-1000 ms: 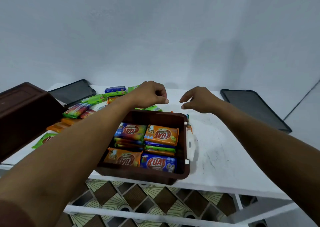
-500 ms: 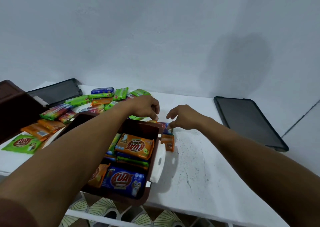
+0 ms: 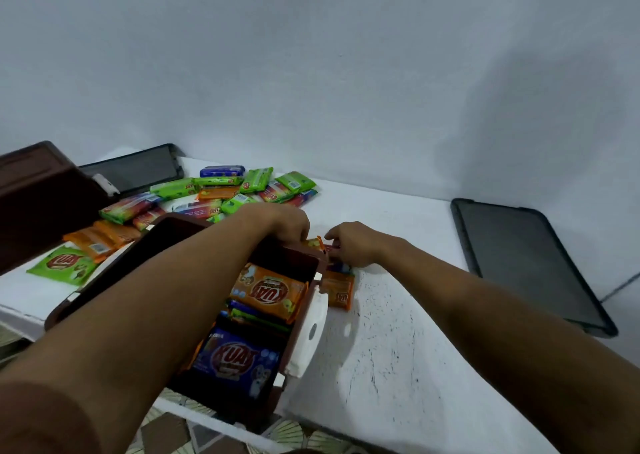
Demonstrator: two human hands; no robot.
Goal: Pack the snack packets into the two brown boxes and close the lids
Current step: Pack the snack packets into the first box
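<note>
Setting: plain, domestic-looking room. Evidence: bare pale painted wall [image 3: 311,72]; scuffed white tabletop [image 3: 398,349] set against it; brown-and-cream patterned floor tiles [image 3: 194,433] below; loose snack packets [image 3: 221,190] heaped.

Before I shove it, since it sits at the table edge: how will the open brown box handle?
The box looks like rigid plastic, so it should slide as one piece. Packets fill it, so it is probably heavyish and not prone to tipping. Its near end seems to overhang the table edge, so push it away from you.
</note>
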